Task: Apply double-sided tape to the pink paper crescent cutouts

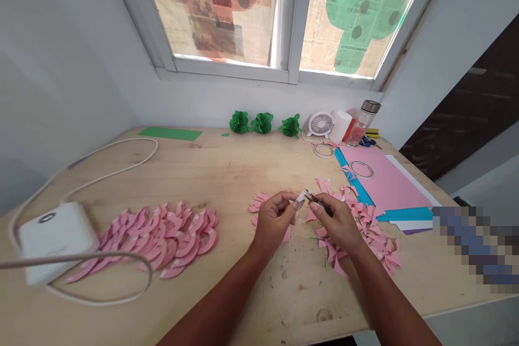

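Between its thumb and fingers, my left hand [277, 220] pinches a small pale piece of paper [300, 198]. Close on its right, my right hand [337, 220] is closed around small dark scissors [317, 203], whose tips point toward the paper. Pink paper scraps [375, 238] lie around and to the right of my right hand. A few pink pieces [258, 201] are just left of my left hand. Further left, many curved pink paper pieces [178, 235] lie in overlapping rows.
A white box [57, 240] with a looping cable sits at the left. Three green paper shapes [261, 122], a small fan [320, 124] and a glass bottle [362, 124] stand along the wall. Pink sheets [385, 175] and tape rolls [324, 150] lie at the right.
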Available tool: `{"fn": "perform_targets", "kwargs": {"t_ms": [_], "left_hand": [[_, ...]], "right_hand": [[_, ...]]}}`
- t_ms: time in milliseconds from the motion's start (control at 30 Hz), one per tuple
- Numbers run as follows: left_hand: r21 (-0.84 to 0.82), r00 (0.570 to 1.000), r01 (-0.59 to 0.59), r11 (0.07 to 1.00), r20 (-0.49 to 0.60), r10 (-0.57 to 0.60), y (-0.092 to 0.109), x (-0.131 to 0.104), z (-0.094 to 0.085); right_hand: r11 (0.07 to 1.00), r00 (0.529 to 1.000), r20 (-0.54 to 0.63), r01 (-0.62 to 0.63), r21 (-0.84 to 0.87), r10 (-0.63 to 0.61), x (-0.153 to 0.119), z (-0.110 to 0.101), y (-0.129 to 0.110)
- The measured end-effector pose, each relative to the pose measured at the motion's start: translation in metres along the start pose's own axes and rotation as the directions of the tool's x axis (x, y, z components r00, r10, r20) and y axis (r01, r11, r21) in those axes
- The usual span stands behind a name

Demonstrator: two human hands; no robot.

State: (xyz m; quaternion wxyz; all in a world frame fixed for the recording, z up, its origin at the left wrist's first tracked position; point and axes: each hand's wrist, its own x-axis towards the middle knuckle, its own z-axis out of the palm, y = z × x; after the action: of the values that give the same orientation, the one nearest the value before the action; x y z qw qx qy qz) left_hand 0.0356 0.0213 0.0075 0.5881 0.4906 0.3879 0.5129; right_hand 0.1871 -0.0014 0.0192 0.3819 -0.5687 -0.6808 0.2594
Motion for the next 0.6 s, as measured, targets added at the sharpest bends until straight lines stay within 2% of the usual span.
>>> {"fn": "perform_targets", "kwargs": {"t_ms": [600], "left_hand": [[-0.004, 1.000, 0.003, 1.000, 0.002, -0.003, -0.0006, -0.0007, 0.0014]], "right_hand": [[1.000, 1.000, 0.010, 0.007, -0.027, -0.006, -0.0005, 0.0016, 0.0039]]}}
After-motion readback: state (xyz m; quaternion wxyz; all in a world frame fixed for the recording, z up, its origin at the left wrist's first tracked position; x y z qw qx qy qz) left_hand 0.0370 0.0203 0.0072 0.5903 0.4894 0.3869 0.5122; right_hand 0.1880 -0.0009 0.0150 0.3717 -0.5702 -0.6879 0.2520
